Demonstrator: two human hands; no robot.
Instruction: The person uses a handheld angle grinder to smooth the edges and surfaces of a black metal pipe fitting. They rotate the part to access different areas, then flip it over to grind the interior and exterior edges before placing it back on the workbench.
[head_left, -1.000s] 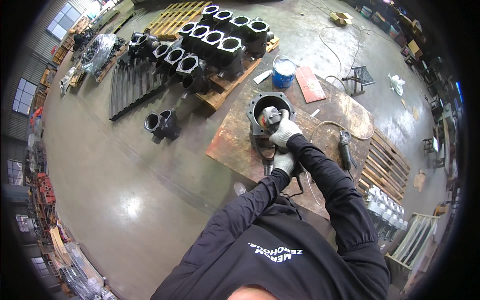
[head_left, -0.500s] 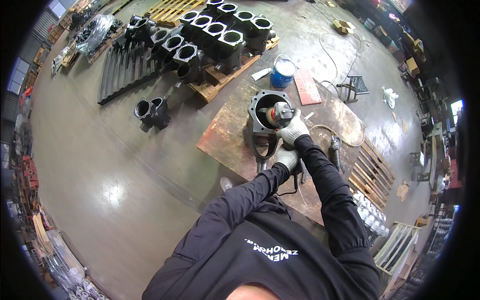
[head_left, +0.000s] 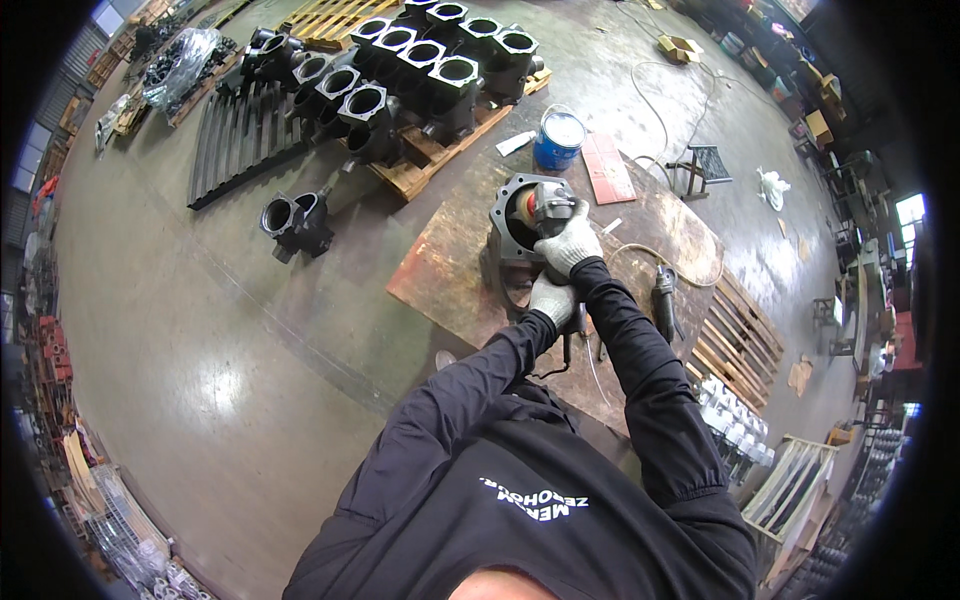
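Note:
Both my hands wear pale knit work gloves and are closed on an angle grinder (head_left: 553,203) with a grey head and a reddish-orange wheel. My right hand (head_left: 570,243) grips it just behind the head. Closer to my body, my left hand (head_left: 553,299) wraps round its rear part, most of which the gloves hide. The wheel reaches into the round mouth of a dark cast-metal housing (head_left: 504,222), which has a pale flange with bolt holes. Whether the wheel touches the inner wall I cannot tell. The housing rests on a worn, stained worktable (head_left: 437,262).
On the table are a blue paint can (head_left: 560,140), a red flat board (head_left: 609,168), a white tube (head_left: 515,143) and a second power tool (head_left: 664,300) with its hose. Similar housings (head_left: 426,65) crowd a pallet beyond. One housing (head_left: 296,222) sits on the floor.
The grinder and both hands have shifted away from me, toward the far right side of the housing's mouth. The whole view has slid slightly left.

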